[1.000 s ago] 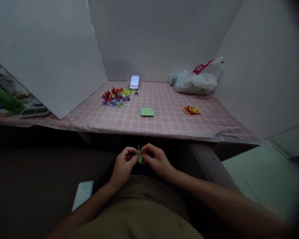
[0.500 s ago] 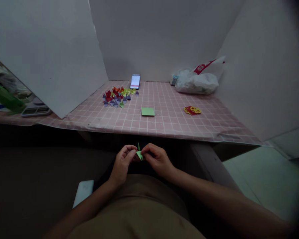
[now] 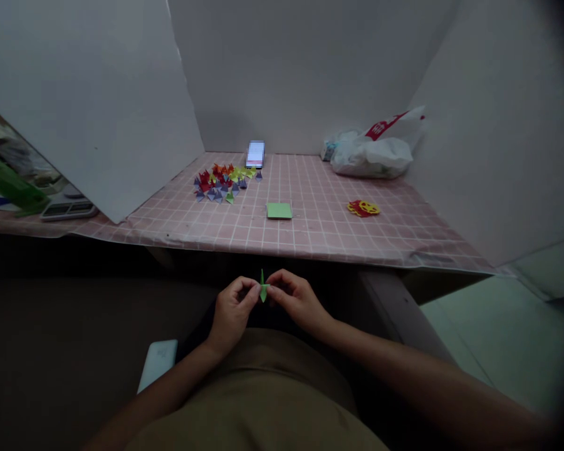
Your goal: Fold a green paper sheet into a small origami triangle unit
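Note:
Between my two hands, above my lap and short of the table's edge, is a small green origami crane (image 3: pixel 263 292) with a thin pointed tip upward. My left hand (image 3: pixel 231 311) pinches its left side between thumb and fingers. On the other side, my right hand (image 3: pixel 299 302) pinches it the same way. Fingertips cover parts of the folded paper. A stack of square green paper (image 3: pixel 279 211) lies on the table beyond my hands. Farther left sits a cluster of folded paper cranes (image 3: pixel 222 181) in red, orange, yellow and purple, with a green one at its front.
A phone (image 3: pixel 255 155) leans at the back of the pink checked table (image 3: pixel 310 228). To the right are red and yellow cut-out pieces (image 3: pixel 363 208) and a white plastic bag (image 3: pixel 376 153). White panels (image 3: pixel 301 75) surround the tabletop. A white flat object (image 3: pixel 157 363) lies by my left forearm.
The green crane has turned, so its broad triangular face now looks narrower. My left fingers have shifted their hold, and both hands stay in about the same place.

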